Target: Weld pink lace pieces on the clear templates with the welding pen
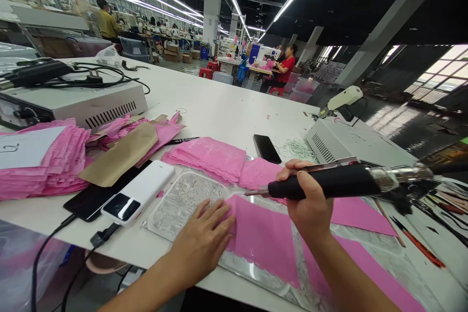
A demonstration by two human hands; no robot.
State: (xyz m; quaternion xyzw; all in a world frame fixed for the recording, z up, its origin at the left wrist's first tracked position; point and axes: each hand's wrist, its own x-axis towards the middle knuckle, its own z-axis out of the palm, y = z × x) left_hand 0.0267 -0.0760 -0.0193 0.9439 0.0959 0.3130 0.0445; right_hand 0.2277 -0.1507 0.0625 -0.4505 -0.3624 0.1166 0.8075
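Observation:
My left hand (204,239) lies flat with its fingers stretched out, pressing the left edge of a pink fabric piece (265,241). That piece rests on a clear sheet with a grey marbled look (179,204). Wrapped around a black corded handheld tool (332,183) is my right hand (307,200). The tool's thin metal tip points left, just above the top edge of the fabric; whether it touches is unclear. Behind the tip sit folded pink lace pieces (212,156). More pink fabric (354,263) lies on the right, partly hidden by my right forearm.
A white power bank (139,192) lies left with cables, beside a pink lace stack (44,170). Grey boxes stand at left (109,102) and right (351,139). A black phone (267,148) lies beyond the lace. Orange-handled tweezers (424,248) are at right. People sit at machines farther back.

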